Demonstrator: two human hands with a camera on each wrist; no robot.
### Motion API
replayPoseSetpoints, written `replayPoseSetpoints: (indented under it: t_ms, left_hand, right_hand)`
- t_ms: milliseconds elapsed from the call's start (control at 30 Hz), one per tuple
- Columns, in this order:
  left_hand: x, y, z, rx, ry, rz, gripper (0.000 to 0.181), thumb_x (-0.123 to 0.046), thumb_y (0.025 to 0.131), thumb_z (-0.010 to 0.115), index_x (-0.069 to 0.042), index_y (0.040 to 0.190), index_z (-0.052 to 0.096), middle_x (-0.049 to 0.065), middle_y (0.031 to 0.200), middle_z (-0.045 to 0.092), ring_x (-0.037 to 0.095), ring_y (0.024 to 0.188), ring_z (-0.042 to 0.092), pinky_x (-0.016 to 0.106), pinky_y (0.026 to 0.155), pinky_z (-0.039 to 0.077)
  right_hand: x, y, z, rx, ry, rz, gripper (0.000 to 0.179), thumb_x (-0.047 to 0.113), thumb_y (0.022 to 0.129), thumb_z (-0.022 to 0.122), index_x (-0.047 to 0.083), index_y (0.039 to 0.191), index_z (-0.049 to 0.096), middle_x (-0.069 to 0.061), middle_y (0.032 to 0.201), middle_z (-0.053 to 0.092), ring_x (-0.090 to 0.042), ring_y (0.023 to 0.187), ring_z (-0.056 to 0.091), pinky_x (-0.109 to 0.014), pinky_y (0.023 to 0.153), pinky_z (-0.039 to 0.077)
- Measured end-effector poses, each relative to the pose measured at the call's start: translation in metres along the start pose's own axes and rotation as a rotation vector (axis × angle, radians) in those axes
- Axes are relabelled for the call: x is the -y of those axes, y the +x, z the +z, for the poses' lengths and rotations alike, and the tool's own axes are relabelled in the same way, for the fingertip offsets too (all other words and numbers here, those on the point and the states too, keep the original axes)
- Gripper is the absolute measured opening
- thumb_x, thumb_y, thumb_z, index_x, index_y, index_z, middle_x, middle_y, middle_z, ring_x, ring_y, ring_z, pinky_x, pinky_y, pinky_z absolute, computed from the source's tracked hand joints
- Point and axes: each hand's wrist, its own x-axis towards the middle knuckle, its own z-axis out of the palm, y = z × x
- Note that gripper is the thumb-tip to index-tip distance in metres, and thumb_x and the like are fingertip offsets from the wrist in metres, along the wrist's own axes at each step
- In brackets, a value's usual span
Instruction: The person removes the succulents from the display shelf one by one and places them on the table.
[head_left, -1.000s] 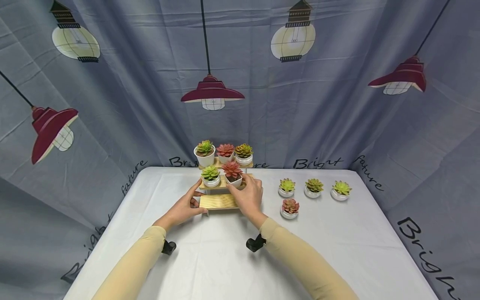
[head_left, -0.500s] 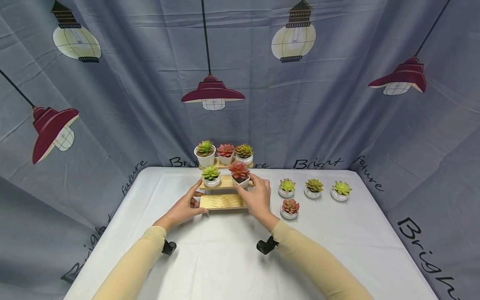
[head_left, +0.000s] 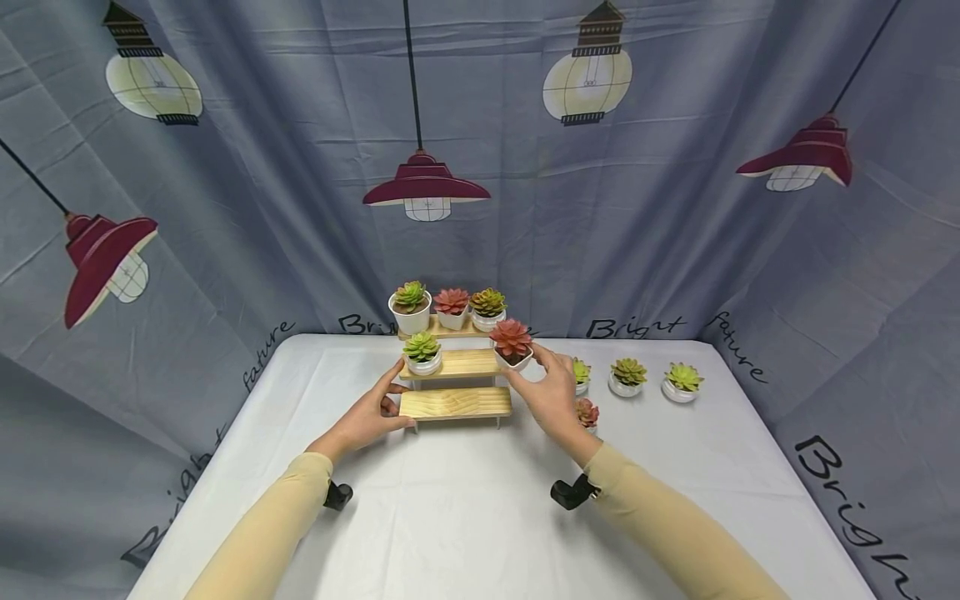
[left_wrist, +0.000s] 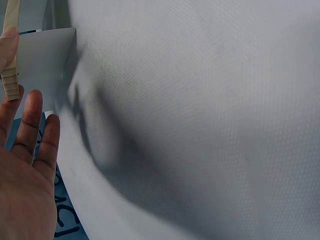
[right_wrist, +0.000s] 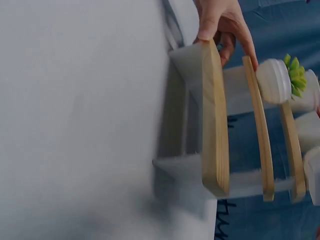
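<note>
A three-tier wooden shelf stand [head_left: 456,403] with white side supports is on the white table. At its left end my left hand [head_left: 369,417] holds it, thumb on the lowest board and a finger reaching the middle one, as the right wrist view also shows. My right hand [head_left: 553,398] pinches the white pot of a red succulent [head_left: 513,342] at the right end of the middle board; whether the pot touches the board cannot be told. On that board's left end sits a green succulent [head_left: 422,351]. The red pot in hand is not clearly seen in the right wrist view.
Three potted succulents, including a green one [head_left: 410,307], line the top board. Right of the stand, several small potted succulents, such as a green one [head_left: 682,381], stand on the table [head_left: 450,517]; my right hand partly covers two. A grey-blue curtain [head_left: 495,250] hangs behind.
My right hand has carried the red succulent rightward along the middle tier, from beside the green one to the board's right end. My left hand has stayed in place.
</note>
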Motion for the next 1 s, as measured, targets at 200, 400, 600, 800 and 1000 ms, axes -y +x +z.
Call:
replayPoseSetpoints:
  t_ms: [200, 400, 600, 800, 1000]
  left_hand:
    - [0.002, 0.000, 0.000, -0.003, 0.005, -0.004, 0.111, -0.028, 0.086, 0.086, -0.040, 0.165, 0.009, 0.015, 0.143, 0.052, 0.020, 0.089, 0.057, 0.038, 0.078, 0.046]
    - [0.002, 0.001, 0.001, -0.002, 0.002, -0.010, 0.110, -0.028, 0.087, 0.086, -0.041, 0.164, 0.009, 0.015, 0.144, 0.052, 0.021, 0.089, 0.056, 0.039, 0.078, 0.046]
    - [0.002, 0.000, 0.000, 0.001, -0.005, 0.000, 0.110, -0.026, 0.087, 0.085, -0.042, 0.164, 0.008, 0.016, 0.144, 0.052, 0.021, 0.089, 0.056, 0.038, 0.077, 0.046]
    - [-0.001, -0.002, 0.000, 0.002, 0.002, 0.000, 0.111, -0.028, 0.087, 0.086, -0.040, 0.165, 0.008, 0.016, 0.144, 0.052, 0.021, 0.089, 0.057, 0.038, 0.077, 0.046]
    - [-0.003, -0.002, 0.000, 0.001, 0.001, -0.009, 0.111, -0.026, 0.087, 0.086, -0.041, 0.165, 0.008, 0.015, 0.143, 0.053, 0.021, 0.089, 0.057, 0.039, 0.078, 0.046]
  right_hand:
    - [-0.011, 0.004, -0.026, -0.003, -0.005, 0.020, 0.070, 0.039, 0.083, 0.087, 0.012, 0.143, 0.062, -0.012, 0.126, 0.055, -0.029, 0.119, 0.043, -0.048, 0.095, 0.041]
    - [-0.023, 0.003, -0.053, -0.001, -0.018, 0.101, 0.080, 0.044, 0.083, 0.086, 0.010, 0.149, 0.055, -0.015, 0.135, 0.046, -0.033, 0.124, 0.042, -0.053, 0.100, 0.041]
    - [-0.040, 0.002, -0.076, -0.015, -0.027, 0.122, 0.080, 0.047, 0.083, 0.085, 0.010, 0.148, 0.055, -0.015, 0.137, 0.048, -0.032, 0.127, 0.042, -0.054, 0.102, 0.039]
    - [-0.058, -0.006, -0.097, -0.017, -0.043, 0.170, 0.086, 0.047, 0.084, 0.084, 0.004, 0.150, 0.050, -0.021, 0.145, 0.043, -0.035, 0.137, 0.035, -0.054, 0.109, 0.036]
    - [-0.071, -0.015, -0.112, -0.039, -0.075, 0.224, 0.089, 0.043, 0.086, 0.083, -0.002, 0.152, 0.045, -0.025, 0.143, 0.043, -0.039, 0.132, 0.038, -0.052, 0.108, 0.035]
